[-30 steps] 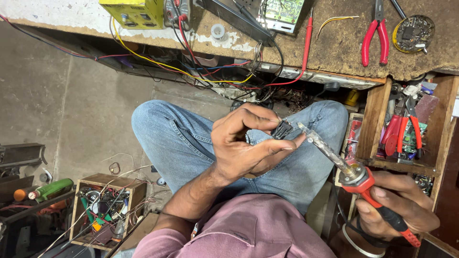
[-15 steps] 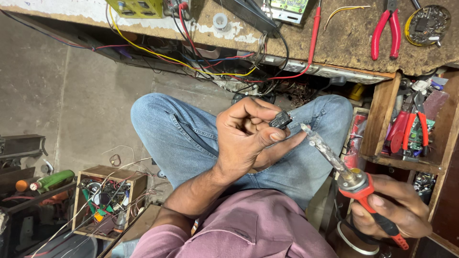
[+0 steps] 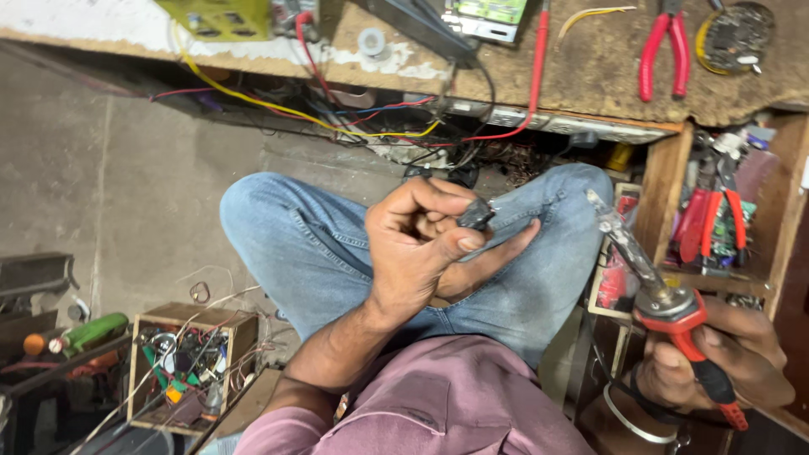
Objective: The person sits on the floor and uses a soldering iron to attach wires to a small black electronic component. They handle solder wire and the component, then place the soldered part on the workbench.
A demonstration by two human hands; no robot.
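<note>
A cramped repair corner with a bare floor and a worn bench.

The grey concrete floor [image 3: 126,185] is stained and dimly lit. A chipped, brown-topped wooden worktop [image 3: 590,67] runs along the top, tangled coloured wires [image 3: 354,118] hanging beneath its edge. An open wooden drawer [image 3: 666,194] stands at the right, and a small wooden box of parts [image 3: 190,371] sits on the floor at lower left.

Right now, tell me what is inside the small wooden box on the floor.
The wooden box holds tangled wires and small colourful parts. Its bottom is covered by them.
</note>
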